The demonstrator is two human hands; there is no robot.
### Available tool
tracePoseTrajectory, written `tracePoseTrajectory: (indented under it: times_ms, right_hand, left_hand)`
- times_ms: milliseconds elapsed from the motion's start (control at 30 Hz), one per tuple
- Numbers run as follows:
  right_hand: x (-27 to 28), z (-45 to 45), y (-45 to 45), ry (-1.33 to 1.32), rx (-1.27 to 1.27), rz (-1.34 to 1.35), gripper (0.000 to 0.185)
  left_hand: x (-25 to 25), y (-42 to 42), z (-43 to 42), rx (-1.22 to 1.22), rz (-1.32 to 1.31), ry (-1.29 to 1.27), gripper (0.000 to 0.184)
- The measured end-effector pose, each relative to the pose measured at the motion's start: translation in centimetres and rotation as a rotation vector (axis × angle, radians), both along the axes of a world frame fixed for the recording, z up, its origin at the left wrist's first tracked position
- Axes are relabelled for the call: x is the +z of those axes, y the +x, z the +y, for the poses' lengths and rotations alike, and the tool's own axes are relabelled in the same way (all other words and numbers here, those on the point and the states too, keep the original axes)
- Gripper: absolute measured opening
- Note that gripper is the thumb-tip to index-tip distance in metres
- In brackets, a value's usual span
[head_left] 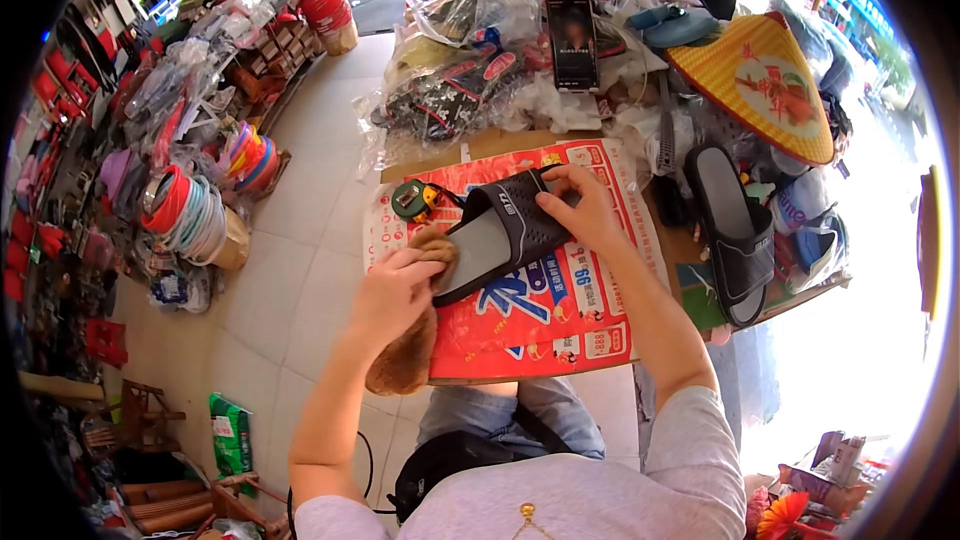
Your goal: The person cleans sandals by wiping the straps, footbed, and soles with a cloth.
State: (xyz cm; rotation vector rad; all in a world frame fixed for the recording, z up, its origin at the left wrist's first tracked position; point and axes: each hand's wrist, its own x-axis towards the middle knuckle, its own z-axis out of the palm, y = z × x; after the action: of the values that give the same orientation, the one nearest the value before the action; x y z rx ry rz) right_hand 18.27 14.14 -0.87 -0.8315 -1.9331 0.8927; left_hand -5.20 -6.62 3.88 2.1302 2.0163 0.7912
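Observation:
A black slide sandal (482,242) with a grey footbed lies slanted over a red printed sheet (600,290) on the table. My right hand (585,205) grips its toe end, thumb near the strap. At the heel end, my left hand (398,285) has its fingers closed on a brown fuzzy cloth (402,355), pressed against the footbed's edge. The rest of the cloth hangs down past the table's front edge. A second black slide sandal (733,235) rests at the right side of the table.
A green and yellow tape measure (412,200) sits left of the sandal. Behind are plastic-wrapped shoes (450,90), a phone (572,45) and a yellow conical hat (760,85). Goods in buckets (190,215) line the left side across a tiled floor (300,270).

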Motion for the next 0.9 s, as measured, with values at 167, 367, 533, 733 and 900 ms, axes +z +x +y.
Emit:
tracePoseTrajectory:
  times_ms: [167, 367, 533, 733, 900]
  right_hand:
    - [0.4, 0.0, -0.3, -0.024, 0.028, 0.033, 0.033]
    - [0.4, -0.1, 0.0, 0.022, 0.028, 0.034, 0.032]
    - [0.4, -0.2, 0.0, 0.003, 0.025, 0.041, 0.033]
    - [0.8, -0.3, -0.1, 0.012, 0.027, 0.016, 0.032]
    - [0.4, -0.1, 0.0, 0.008, 0.022, 0.019, 0.031]
  left_hand:
    - [1.6, -1.0, -0.6, 0.102, -0.053, 0.083, 0.027]
    - [0.4, 3.3, 0.8, -0.073, -0.022, 0.224, 0.026]
    - [-1.0, 0.6, -1.0, -0.018, -0.031, 0.142, 0.026]
    - [0.2, -1.0, -2.1, 0.183, -0.277, 0.109, 0.027]
    - [-1.0, 2.2, 0.8, 0.014, -0.071, 0.259, 0.028]
